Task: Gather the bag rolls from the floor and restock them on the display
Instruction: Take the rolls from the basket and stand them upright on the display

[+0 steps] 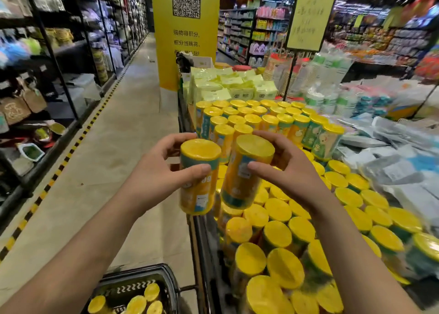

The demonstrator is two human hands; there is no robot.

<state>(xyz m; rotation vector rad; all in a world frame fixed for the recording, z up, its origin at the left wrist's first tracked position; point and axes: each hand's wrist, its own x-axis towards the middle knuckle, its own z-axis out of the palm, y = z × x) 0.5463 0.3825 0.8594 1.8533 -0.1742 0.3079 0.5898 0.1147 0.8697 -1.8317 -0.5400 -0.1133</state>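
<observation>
My left hand (159, 171) grips one yellow bag roll (198, 190), upright, at the left edge of the display. My right hand (287, 168) grips a second yellow roll (242, 183), tilted slightly, right beside the first. Both rolls hang above the display (199, 242), which is packed with several upright yellow-topped rolls (280, 209). A taller block of the same rolls (261, 118) stands farther back. Near the bottom edge a black basket (171, 278) on the floor holds several more rolls (136, 303).
Pale green packets (228, 83) and stacked paper cups (297, 76) fill the back of the display; grey plastic packs (392, 152) lie to the right. A yellow pillar (185, 40) stands behind. The aisle floor (107, 159) runs along shelving (47, 76) on the left.
</observation>
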